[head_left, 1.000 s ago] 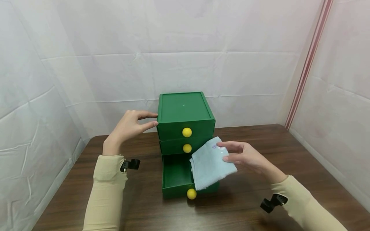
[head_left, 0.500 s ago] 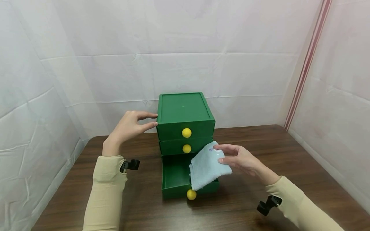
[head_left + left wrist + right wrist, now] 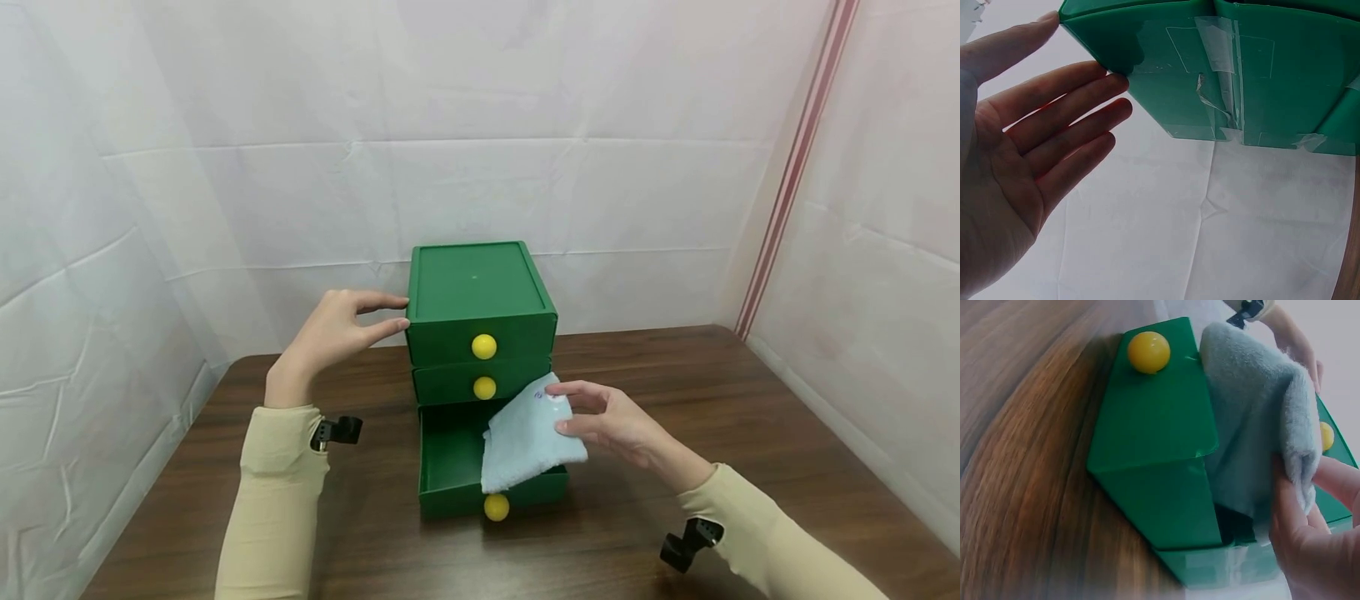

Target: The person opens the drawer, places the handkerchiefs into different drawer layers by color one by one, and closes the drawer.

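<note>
We see a green chest [image 3: 480,292] with yellow knobs [image 3: 483,347], a pale blue cloth [image 3: 528,437], a dark brown wood-grain table [image 3: 750,417].

In the head view the light blue cloth [image 3: 528,437] covers the right half of the open bottom drawer [image 3: 450,467], so that part of its inside stays unseen. The right hand [image 3: 611,421] hides the cloth's right edge. In the left wrist view the green drawer unit [image 3: 1241,75] runs off the top and right edges. In the right wrist view the right hand's fingers [image 3: 1310,550] are cut at the lower right corner.
</note>
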